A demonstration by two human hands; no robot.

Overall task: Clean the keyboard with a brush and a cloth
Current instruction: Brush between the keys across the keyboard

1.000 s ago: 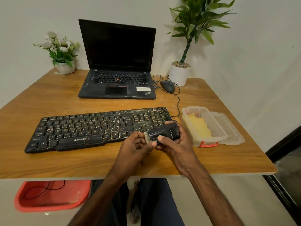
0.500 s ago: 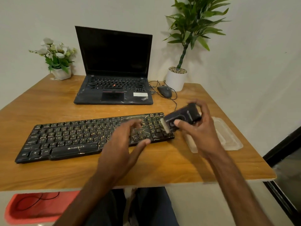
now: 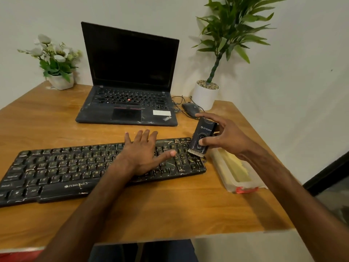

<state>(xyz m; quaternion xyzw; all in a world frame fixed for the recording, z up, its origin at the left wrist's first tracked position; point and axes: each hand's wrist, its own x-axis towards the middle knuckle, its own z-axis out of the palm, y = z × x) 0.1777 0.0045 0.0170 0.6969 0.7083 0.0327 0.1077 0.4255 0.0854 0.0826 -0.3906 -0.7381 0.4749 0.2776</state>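
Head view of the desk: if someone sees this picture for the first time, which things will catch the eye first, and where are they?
First, the black keyboard lying across the front of the table, with the left hand spread flat on its keys. Next, the right hand grips a dark brush, bristles down, at the keyboard's right end. Behind them stands an open laptop with a dark screen.

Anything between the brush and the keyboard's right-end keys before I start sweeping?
Nothing visible. The right hand holds the brush bristles-down right over those keys. The left hand lies flat on the middle of the keyboard, so it would block a sweep leftward.
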